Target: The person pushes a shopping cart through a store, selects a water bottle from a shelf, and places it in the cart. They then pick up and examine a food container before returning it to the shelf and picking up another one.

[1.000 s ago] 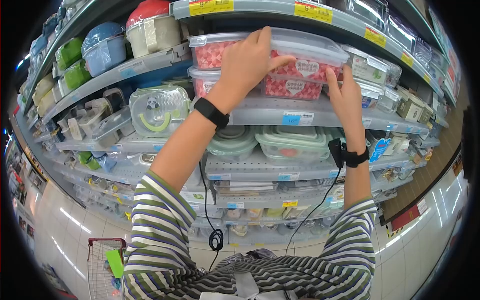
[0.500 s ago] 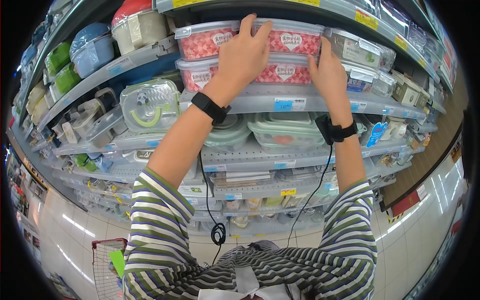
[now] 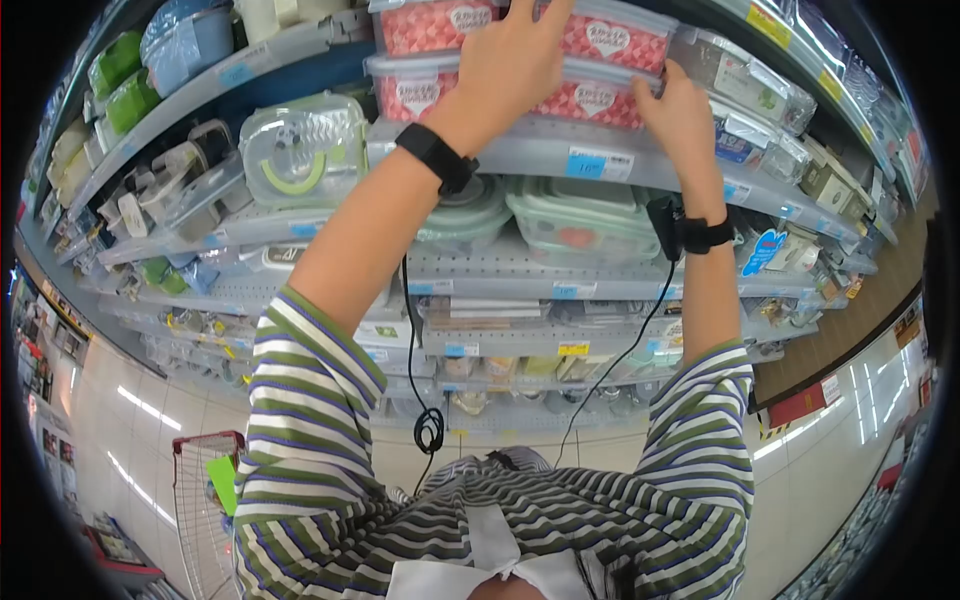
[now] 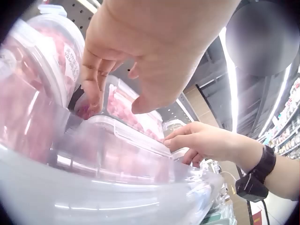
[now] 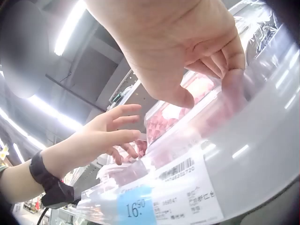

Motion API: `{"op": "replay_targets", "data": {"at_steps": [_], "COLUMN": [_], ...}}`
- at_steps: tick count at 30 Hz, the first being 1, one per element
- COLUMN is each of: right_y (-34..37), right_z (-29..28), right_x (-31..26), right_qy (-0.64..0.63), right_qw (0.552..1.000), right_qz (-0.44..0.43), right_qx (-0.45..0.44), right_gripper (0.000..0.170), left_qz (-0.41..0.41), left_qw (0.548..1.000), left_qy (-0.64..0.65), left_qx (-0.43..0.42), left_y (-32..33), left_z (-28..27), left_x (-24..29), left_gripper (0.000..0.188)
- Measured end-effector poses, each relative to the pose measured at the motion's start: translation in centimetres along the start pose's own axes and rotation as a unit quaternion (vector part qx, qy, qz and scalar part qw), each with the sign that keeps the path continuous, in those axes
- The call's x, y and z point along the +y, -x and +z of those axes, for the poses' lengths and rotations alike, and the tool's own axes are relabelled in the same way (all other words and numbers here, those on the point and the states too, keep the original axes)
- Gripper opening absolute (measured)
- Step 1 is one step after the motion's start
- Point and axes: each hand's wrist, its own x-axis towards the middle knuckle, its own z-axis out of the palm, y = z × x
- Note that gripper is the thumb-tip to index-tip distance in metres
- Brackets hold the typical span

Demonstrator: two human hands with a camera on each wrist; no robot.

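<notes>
Two stacks of lidded food containers with pink patterned wraps stand on the shelf, mostly at the top of the head view. My left hand [image 3: 512, 70] is at the gap between the stacks, its fingers reaching down by the left end of the upper right container [image 3: 608, 40]. That container sits on the lower right container [image 3: 590, 98]. At its right end is my right hand [image 3: 682, 118], fingertips along the side and thumb near the front corner. The upper left container [image 3: 435, 28] rests on the lower left container [image 3: 412, 92], both partly behind my left hand.
Below the containers runs a shelf edge with a price label [image 3: 600, 163]. Clear boxes [image 3: 745, 90] stand to the right, a panda lunch box [image 3: 303, 150] to the lower left. Green-lidded containers [image 3: 585, 215] fill the shelf underneath. A shopping cart [image 3: 205, 500] stands at lower left.
The upper right container, tilted and held forward a second ago, now lies level on the lower one. My left hand moved off its lid to its left end. The head view tilted downward.
</notes>
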Motion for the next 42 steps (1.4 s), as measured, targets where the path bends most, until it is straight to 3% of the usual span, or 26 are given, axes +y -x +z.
{"op": "replay_targets", "data": {"at_steps": [3, 5, 6, 7, 8, 11, 12, 14, 16, 19, 21, 24, 26, 27, 28, 30, 31, 33, 34, 35, 37, 40, 42], "right_y": [0.7, 2.3, 3.6, 5.0, 6.2, 8.6, 9.4, 11.8, 16.6, 23.8, 30.2, 37.5, 40.8, 42.2, 43.5, 45.8, 46.6, 48.0, 49.1, 50.2, 52.3, 55.6, 58.8], "right_z": [-0.6, -0.6, -1.9, -3.6, -3.5, -3.0, -2.5, 0.1, 3.1, 6.8, 9.1, 8.9, 7.7, 7.1, 6.8, 5.9, 5.6, 5.0, 4.8, 4.8, 5.1, 6.1, 7.9], "right_x": [0.5, 0.6, -1.3, -3.4, -3.9, -3.0, -3.3, -5.7, -9.9, -16.9, -21.1, -29.3, -33.9, -36.2, -38.2, -41.9, -43.7, -47.2, -48.9, -50.2, -51.6, -54.3, -54.2], "right_qy": [0.022, 0.035, -0.025, -0.092, -0.119, -0.092, -0.100, -0.085, -0.211, -0.267, -0.356, -0.492, -0.526, -0.544, -0.544, -0.580, -0.577, -0.564, -0.556, -0.554, -0.544, -0.505, -0.483], "right_qw": [1.000, 0.985, 0.993, 0.994, 0.979, 0.957, 0.942, 0.939, 0.955, 0.919, 0.888, 0.763, 0.679, 0.636, 0.629, 0.541, 0.539, 0.481, 0.487, 0.465, 0.444, 0.413, 0.431], "right_qz": [-0.011, -0.103, -0.055, -0.009, -0.103, -0.221, -0.266, -0.273, -0.175, -0.289, -0.256, -0.275, -0.303, -0.320, -0.325, -0.358, -0.360, -0.414, -0.413, -0.413, -0.404, -0.349, -0.370], "right_qx": [-0.016, 0.135, 0.102, 0.063, 0.131, 0.165, 0.180, 0.189, 0.117, 0.020, -0.141, -0.317, -0.412, -0.443, -0.450, -0.493, -0.497, -0.528, -0.532, -0.554, -0.586, -0.673, -0.666], "right_gripper": [0.050, 0.054, 0.053, 0.053, 0.046, 0.038, 0.035, 0.031, 0.032, 0.027, 0.029, 0.031, 0.030, 0.030, 0.030, 0.029, 0.029, 0.027, 0.027, 0.026, 0.024, 0.022, 0.025], "left_qz": [-0.019, 0.011, 0.026, 0.028, 0.022, -0.057, -0.129, -0.272, -0.396, -0.534, -0.610, -0.620, -0.628, -0.636, -0.627, -0.623, -0.620, -0.617, -0.679, -0.734, -0.863, -0.864, -0.809], "left_qw": [0.999, 0.994, 0.991, 0.991, 0.989, 0.976, 0.971, 0.941, 0.897, 0.826, 0.764, 0.736, 0.682, 0.674, 0.662, 0.645, 0.630, 0.618, 0.570, 0.523, 0.371, 0.424, 0.574], "left_qy": [0.030, 0.107, 0.117, 0.132, 0.141, 0.186, 0.161, 0.115, 0.062, -0.020, -0.100, -0.232, -0.353, -0.354, -0.389, -0.419, -0.446, -0.465, -0.437, -0.400, -0.289, -0.199, -0.070], "left_qx": [-0.018, 0.036, 0.064, 0.010, -0.044, -0.095, -0.124, -0.166, -0.185, -0.181, -0.185, -0.144, -0.124, -0.123, -0.133, -0.142, -0.142, -0.142, -0.155, -0.168, -0.184, -0.182, -0.103], "left_y": [1.5, 4.9, 7.8, 10.9, 14.6, 27.2, 31.0, 38.5, 46.0, 54.7, 57.1, 62.1, 64.4, 65.6, 66.8, 68.9, 69.8, 72.4, 74.6, 76.2, 77.8, 78.3, 84.2], "left_z": [-1.0, -1.6, -1.9, -3.7, -6.0, -9.4, -10.5, -13.9, -17.2, -25.1, -30.4, -36.2, -39.5, -40.9, -42.4, -45.2, -46.6, -49.2, -50.4, -51.0, -51.4, -52.0, -53.2], "left_x": [0.4, 0.5, 0.2, 0.5, 1.3, 1.6, 1.9, 2.0, 3.2, 6.0, 8.3, 10.8, 12.0, 12.1, 12.3, 12.6, 12.3, 12.0, 12.2, 12.2, 12.1, 11.0, 10.2], "left_gripper": [0.057, 0.051, 0.043, 0.041, 0.038, 0.033, 0.030, 0.023, 0.019, 0.020, 0.019, 0.021, 0.025, 0.025, 0.027, 0.030, 0.032, 0.034, 0.038, 0.043, 0.046, 0.049, 0.052]}}
